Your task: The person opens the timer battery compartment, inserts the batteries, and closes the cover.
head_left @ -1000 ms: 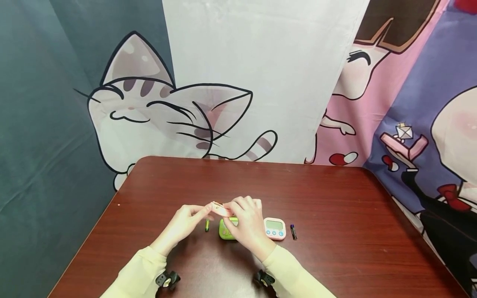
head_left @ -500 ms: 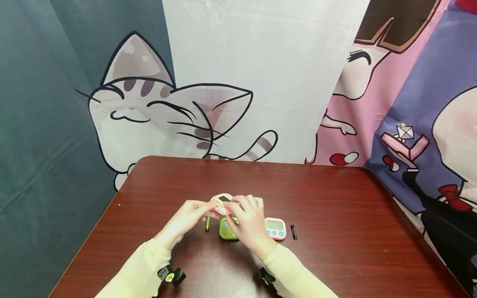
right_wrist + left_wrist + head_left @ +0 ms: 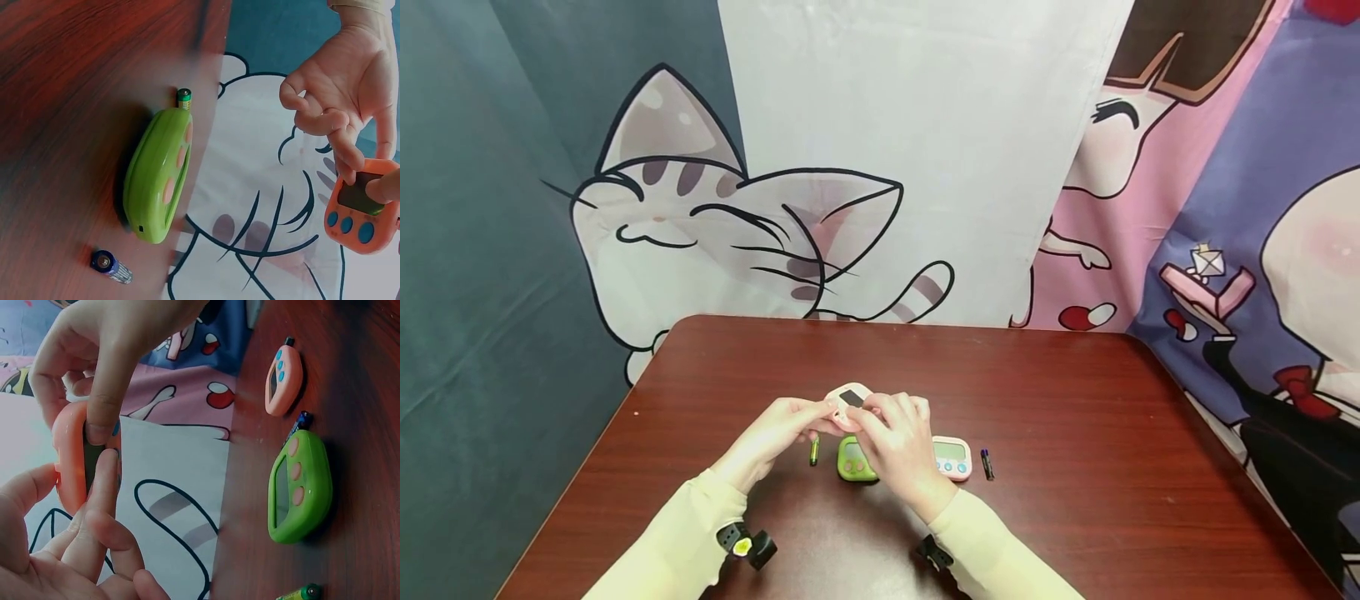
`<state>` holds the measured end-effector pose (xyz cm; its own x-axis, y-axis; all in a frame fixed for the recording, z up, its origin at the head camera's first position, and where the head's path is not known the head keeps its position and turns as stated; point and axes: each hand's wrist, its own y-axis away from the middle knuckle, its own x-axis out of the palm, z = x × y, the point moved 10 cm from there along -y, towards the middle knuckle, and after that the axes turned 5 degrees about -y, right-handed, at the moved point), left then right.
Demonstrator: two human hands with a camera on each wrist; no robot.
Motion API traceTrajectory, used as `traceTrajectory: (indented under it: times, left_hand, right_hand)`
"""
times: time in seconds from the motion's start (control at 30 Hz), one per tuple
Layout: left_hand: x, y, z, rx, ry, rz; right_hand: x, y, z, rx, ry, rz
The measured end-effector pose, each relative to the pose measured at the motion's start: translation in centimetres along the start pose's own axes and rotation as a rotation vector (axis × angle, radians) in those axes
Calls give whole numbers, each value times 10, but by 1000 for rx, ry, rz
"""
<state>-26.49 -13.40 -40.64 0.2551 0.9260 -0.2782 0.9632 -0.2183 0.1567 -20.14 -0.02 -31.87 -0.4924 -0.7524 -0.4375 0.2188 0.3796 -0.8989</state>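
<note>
An orange-pink digital timer (image 3: 844,407) with a screen and blue buttons is held above the table between both hands. My left hand (image 3: 782,429) pinches its left edge between thumb and fingers. My right hand (image 3: 898,446) grips the other side; in the right wrist view its thumb lies over the screen of the timer (image 3: 356,228). From the head, the timer's pale back with a dark rectangle faces up. Below, a green timer (image 3: 301,487) with pink buttons lies on the table, partly covered by the right hand in the head view. Beside it lies a pink timer (image 3: 952,458) with blue buttons.
A green battery (image 3: 814,451) lies left of the green timer. Near that timer is a blue battery (image 3: 111,267), and a dark battery (image 3: 987,465) lies right of the pink timer. The brown table (image 3: 1037,392) ends at a printed cloth backdrop (image 3: 970,125).
The held timer has tilted up and risen slightly, so its back and dark rectangle now show to the head camera. Both hands have kept hold; the left wrist has turned a little.
</note>
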Motion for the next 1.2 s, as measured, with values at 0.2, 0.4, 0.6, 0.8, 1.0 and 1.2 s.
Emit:
traceTrajectory:
  times: [0.2,0.4,0.6,0.8,1.0,1.2]
  left_hand:
    - [-4,-2,-5,17,18,-59]
    - [-11,-1,-6,-3,29,-128]
    - [-15,1,-4,-51,60,-153]
    - [-16,2,-2,-71,78,-172]
    - [-16,3,-5,-58,78,-174]
    - [-20,5,-11,-4,62,-184]
  right_hand:
    - [-2,-2,0,-17,0,-32]
    - [0,-4,0,-35,-6,-21]
    - [2,-3,0,-37,-13,-15]
    - [0,-2,1,-38,-37,-6]
    - [-3,-3,3,-63,-86,21]
    - [-6,-5,-11,74,-266,44]
